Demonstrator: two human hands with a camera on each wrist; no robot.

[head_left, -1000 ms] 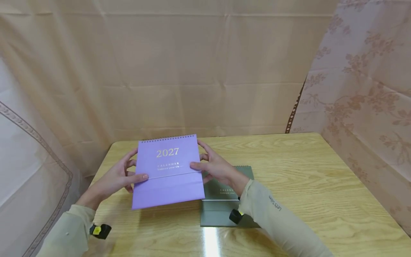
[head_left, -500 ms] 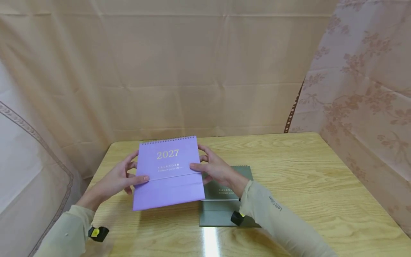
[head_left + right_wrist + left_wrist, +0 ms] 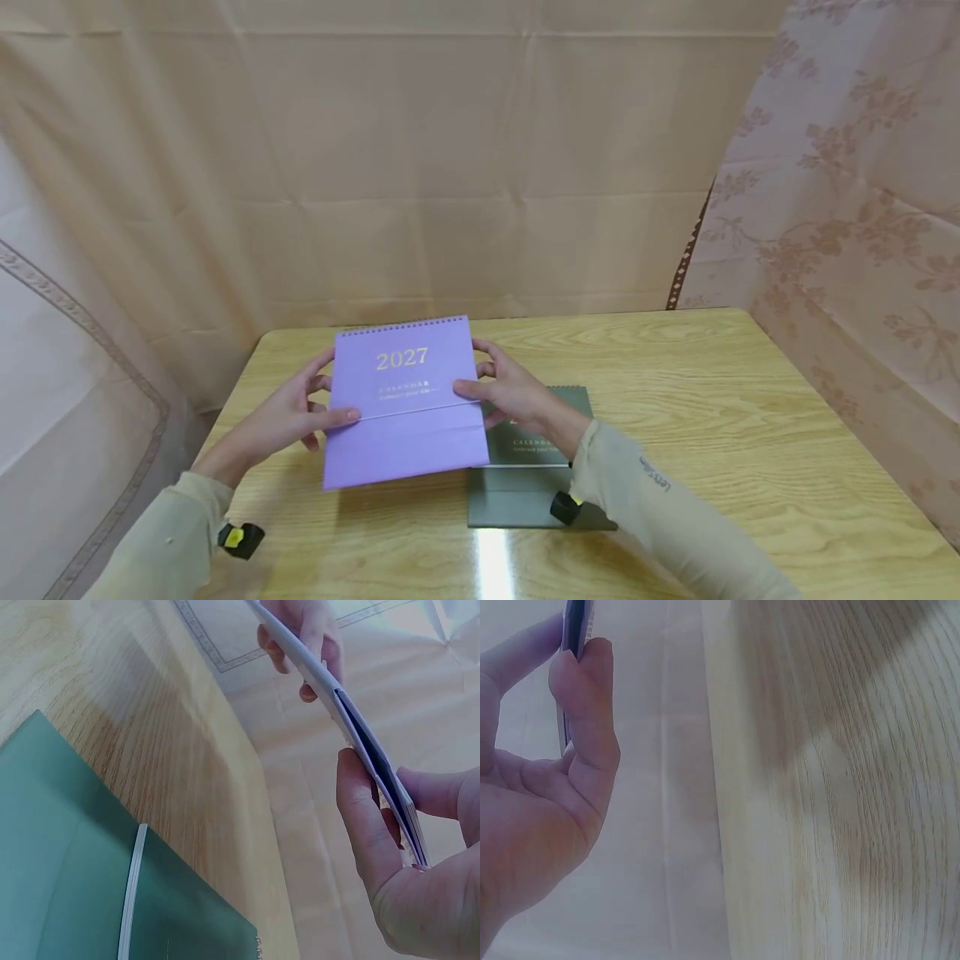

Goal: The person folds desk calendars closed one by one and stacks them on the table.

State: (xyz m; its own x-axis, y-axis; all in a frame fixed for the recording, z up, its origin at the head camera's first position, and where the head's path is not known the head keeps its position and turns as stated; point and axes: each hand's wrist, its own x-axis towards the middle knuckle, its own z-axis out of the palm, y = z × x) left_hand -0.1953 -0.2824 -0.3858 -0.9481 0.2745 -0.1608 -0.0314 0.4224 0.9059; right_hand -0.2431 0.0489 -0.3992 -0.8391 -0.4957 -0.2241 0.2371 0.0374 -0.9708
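Observation:
A purple 2027 desk calendar (image 3: 408,446) with a spiral binding along its top is held up above the table, slightly tilted. My left hand (image 3: 288,417) grips its left edge, thumb on the front cover and fingers behind. On the opposite edge my right hand (image 3: 517,392) pinches it the same way. In the right wrist view the purple calendar (image 3: 330,690) appears edge-on, its layers slightly parted between thumb and fingers. A green desk calendar (image 3: 525,496) lies on the table below my right forearm, partly covered by that hand and the purple calendar. A pale band crosses its cover.
The wooden table (image 3: 712,400) reaches back to a beige curtain (image 3: 480,167). A floral cloth (image 3: 862,208) hangs on the right and a white cloth (image 3: 67,417) on the left. Light glares off the table's front (image 3: 493,562).
Both hands have shifted slightly to the right together with the purple calendar in the last half second. The green calendar stays in place.

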